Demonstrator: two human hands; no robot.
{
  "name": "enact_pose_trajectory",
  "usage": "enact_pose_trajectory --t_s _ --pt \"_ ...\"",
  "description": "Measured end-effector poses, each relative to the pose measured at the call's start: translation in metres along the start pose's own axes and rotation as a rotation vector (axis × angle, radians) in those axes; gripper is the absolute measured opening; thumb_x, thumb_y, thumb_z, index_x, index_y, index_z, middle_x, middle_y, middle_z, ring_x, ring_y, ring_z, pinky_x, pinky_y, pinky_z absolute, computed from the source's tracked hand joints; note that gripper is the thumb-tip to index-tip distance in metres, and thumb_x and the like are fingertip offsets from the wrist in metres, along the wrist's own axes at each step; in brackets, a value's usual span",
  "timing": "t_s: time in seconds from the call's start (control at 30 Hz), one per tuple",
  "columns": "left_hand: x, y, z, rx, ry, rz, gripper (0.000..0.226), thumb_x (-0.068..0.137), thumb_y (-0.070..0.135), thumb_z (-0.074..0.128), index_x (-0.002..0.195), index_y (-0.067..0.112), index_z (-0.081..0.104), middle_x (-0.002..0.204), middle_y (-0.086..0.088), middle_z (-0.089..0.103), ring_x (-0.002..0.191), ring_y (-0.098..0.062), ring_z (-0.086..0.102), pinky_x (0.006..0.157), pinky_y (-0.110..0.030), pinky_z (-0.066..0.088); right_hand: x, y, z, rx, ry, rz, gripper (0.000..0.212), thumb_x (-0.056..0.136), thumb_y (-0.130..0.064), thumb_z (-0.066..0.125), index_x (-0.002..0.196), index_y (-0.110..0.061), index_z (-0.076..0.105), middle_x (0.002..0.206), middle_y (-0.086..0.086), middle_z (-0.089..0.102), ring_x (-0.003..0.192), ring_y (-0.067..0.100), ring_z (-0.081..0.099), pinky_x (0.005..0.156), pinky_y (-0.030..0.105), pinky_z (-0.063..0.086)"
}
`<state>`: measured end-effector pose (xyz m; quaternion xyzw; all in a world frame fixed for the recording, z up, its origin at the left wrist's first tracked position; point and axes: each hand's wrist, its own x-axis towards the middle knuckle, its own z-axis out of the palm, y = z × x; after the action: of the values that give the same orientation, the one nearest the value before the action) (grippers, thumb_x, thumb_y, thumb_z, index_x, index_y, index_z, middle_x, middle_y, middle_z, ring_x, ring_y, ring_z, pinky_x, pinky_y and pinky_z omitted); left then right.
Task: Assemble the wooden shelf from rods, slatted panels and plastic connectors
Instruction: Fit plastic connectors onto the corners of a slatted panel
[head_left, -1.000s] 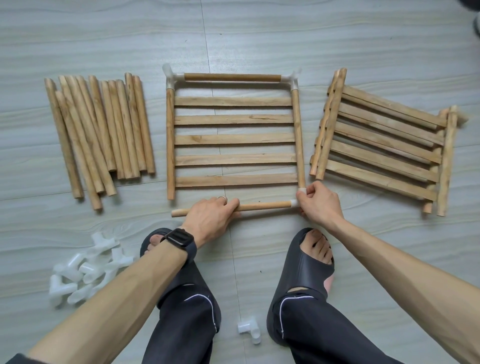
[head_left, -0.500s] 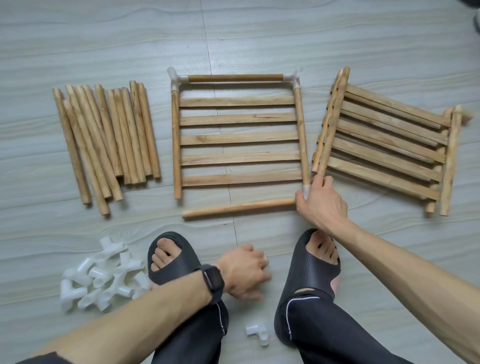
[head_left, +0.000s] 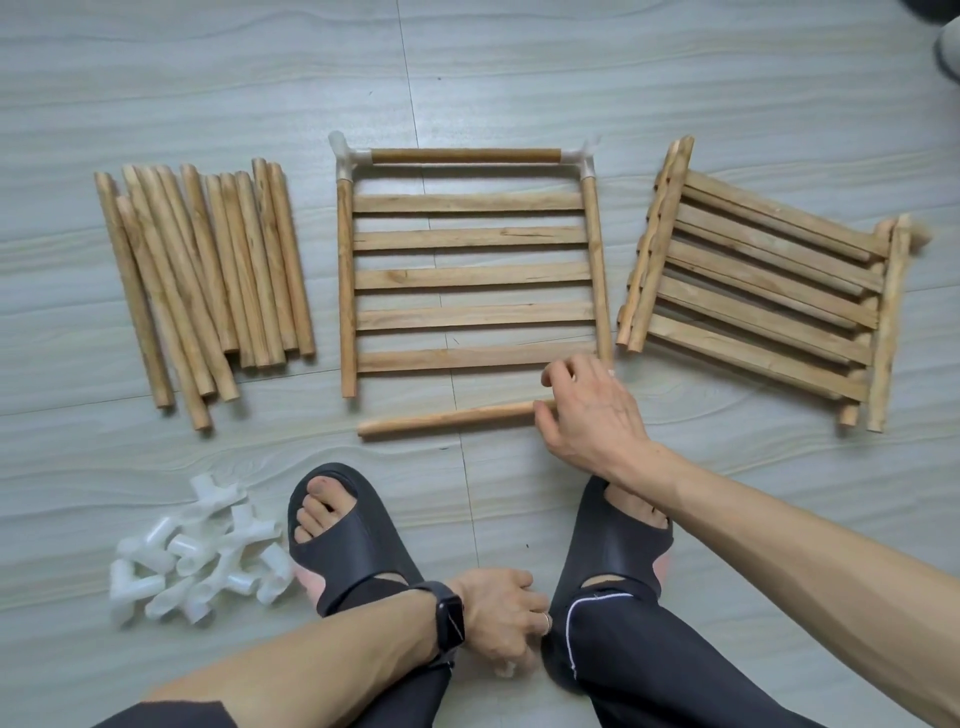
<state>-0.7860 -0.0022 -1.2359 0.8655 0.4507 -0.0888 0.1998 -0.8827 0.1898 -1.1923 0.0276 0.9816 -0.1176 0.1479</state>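
Observation:
A slatted panel (head_left: 467, 275) lies flat on the floor, with a rod (head_left: 467, 156) joined across its far end by two white corner connectors (head_left: 345, 150). A loose rod (head_left: 452, 418) lies along the panel's near end. My right hand (head_left: 592, 415) grips that rod's right end at the panel's near right corner and hides the connector there. My left hand (head_left: 498, 618) is down between my feet, its fingers curled over a single white connector (head_left: 506, 671), of which only a blurred bit shows.
A pile of several loose rods (head_left: 208, 280) lies on the left. Stacked slatted panels (head_left: 753, 312) lie on the right. A heap of white connectors (head_left: 197, 556) sits at the near left. My feet in black slippers (head_left: 353, 540) stand just before the panel.
My left hand let go of the loose rod and drew back between my feet onto the single connector. My right hand stayed at the rod's right end, shifting slightly left.

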Motion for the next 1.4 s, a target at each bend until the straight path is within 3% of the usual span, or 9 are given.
enact_pose_trajectory --t_s 0.2,0.37,0.5,0.67,0.77,1.0,1.1,1.3,1.4 --pt "-0.043 -0.044 0.002 -0.038 0.226 -0.348 0.015 0.092 0.055 0.054 0.093 0.047 0.067 0.081 0.018 0.066 0.081 -0.001 0.061 0.066 -0.017 0.045 -0.002 0.002 0.011 0.012 -0.104 0.003 0.027 0.096 -0.04 0.05 0.111 -0.018 0.053 0.11 0.002 0.051 0.101 0.024 0.05 0.074 0.037 0.044" --pt "-0.084 -0.072 0.005 -0.076 0.376 -0.72 0.014 0.079 0.045 0.078 0.086 0.036 0.071 0.071 0.013 0.063 0.069 -0.007 0.061 0.06 -0.021 0.046 -0.001 0.0 0.017 0.009 -0.17 -0.045 0.035 0.096 -0.05 0.051 0.117 -0.022 0.055 0.116 0.001 0.051 0.107 0.022 0.048 0.084 0.04 0.049" --pt "-0.108 -0.071 0.012 -0.138 0.733 -1.069 0.018 0.084 0.041 0.079 0.088 0.024 0.075 0.068 0.006 0.063 0.064 -0.018 0.062 0.053 -0.029 0.049 0.008 -0.005 0.021 -0.085 -0.18 -0.146 0.039 0.097 -0.055 0.047 0.121 -0.026 0.057 0.118 -0.001 0.055 0.107 0.02 0.045 0.084 0.034 0.044" --pt "-0.15 -0.046 0.023 -0.759 1.125 -1.849 0.024 0.097 0.049 0.06 0.107 0.029 0.069 0.079 0.009 0.065 0.072 -0.013 0.063 0.058 -0.03 0.045 0.024 -0.024 0.025 -0.147 -0.222 -0.312 0.038 0.099 -0.057 0.046 0.123 -0.029 0.052 0.119 -0.001 0.052 0.106 0.02 0.047 0.088 0.036 0.045" --pt "-0.175 -0.037 0.033 -1.119 1.412 -2.126 0.013 0.098 0.051 0.058 0.097 0.04 0.063 0.079 0.016 0.067 0.079 -0.004 0.062 0.067 -0.025 0.043 0.029 -0.031 0.03 -0.194 -0.239 -0.357 0.032 0.105 -0.049 0.036 0.121 -0.025 0.049 0.119 0.0 0.052 0.101 0.022 0.05 0.08 0.035 0.042" --pt "-0.193 -0.026 0.051 -1.508 1.402 -2.069 0.007 0.099 0.033 0.062 0.103 0.038 0.062 0.086 -0.002 0.069 0.072 -0.019 0.069 0.078 -0.04 0.058 0.03 -0.031 0.032 -0.025 -0.236 -0.311 0.024 0.105 -0.045 0.032 0.108 -0.025 0.045 0.101 -0.005 0.056 0.085 0.017 0.051 0.075 0.037 0.045" --pt "-0.194 -0.024 0.054 -1.531 1.367 -2.09 0.019 0.098 0.04 0.062 0.11 0.027 0.07 0.081 0.004 0.072 0.068 -0.015 0.069 0.078 -0.039 0.057 0.028 -0.037 0.034 0.033 -0.229 -0.311 0.024 0.105 -0.044 0.034 0.11 -0.025 0.047 0.1 -0.006 0.056 0.086 0.019 0.053 0.075 0.036 0.043" --pt "-0.193 -0.028 0.046 -1.482 1.334 -2.113 0.031 0.094 0.054 0.063 0.084 0.026 0.073 0.075 0.009 0.075 0.065 -0.011 0.069 0.073 -0.035 0.056 0.028 -0.04 0.038 0.037 -0.235 -0.325 0.031 0.105 -0.046 0.031 0.121 -0.027 0.049 0.101 -0.004 0.053 0.087 0.022 0.054 0.072 0.036 0.042" --pt "-0.194 -0.027 0.042 -1.571 1.342 -2.103 0.033 0.094 0.052 0.065 0.097 0.019 0.068 0.086 0.003 0.077 0.07 -0.012 0.074 0.073 -0.036 0.057 0.031 -0.04 0.038 0.042 -0.245 -0.324 0.035 0.105 -0.048 0.028 0.125 -0.028 0.049 0.101 -0.003 0.054 0.084 0.022 0.054 0.069 0.035 0.041"
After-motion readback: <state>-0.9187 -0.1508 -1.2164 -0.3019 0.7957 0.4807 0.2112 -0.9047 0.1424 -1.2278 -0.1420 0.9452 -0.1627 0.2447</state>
